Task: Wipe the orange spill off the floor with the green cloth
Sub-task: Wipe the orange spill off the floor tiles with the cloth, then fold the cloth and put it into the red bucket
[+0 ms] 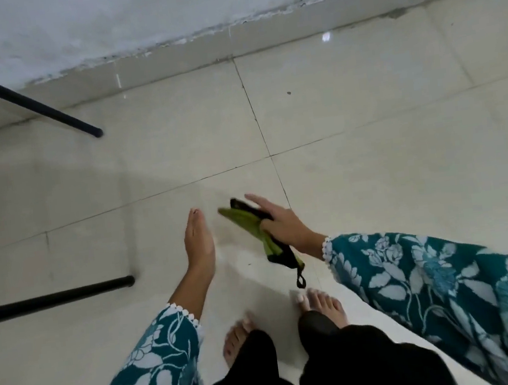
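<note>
My right hand [278, 221] holds a folded green cloth [243, 222] with black edging and a black hanging loop, above the pale tiled floor [367, 133]. Its thumb presses the cloth while the fingers stretch forward. My left hand [198, 237] hovers beside it, flat and open, fingers together, holding nothing. A faint brownish smear [223, 237] shows on the tile between the two hands; no clear orange spill is visible. Both sleeves are teal with a white flower print.
Two black metal legs [27, 98] [54, 298] reach in from the left. A tiled skirting and a scuffed white wall [223, 4] run along the far side. My bare feet [237, 338] stand just below the hands.
</note>
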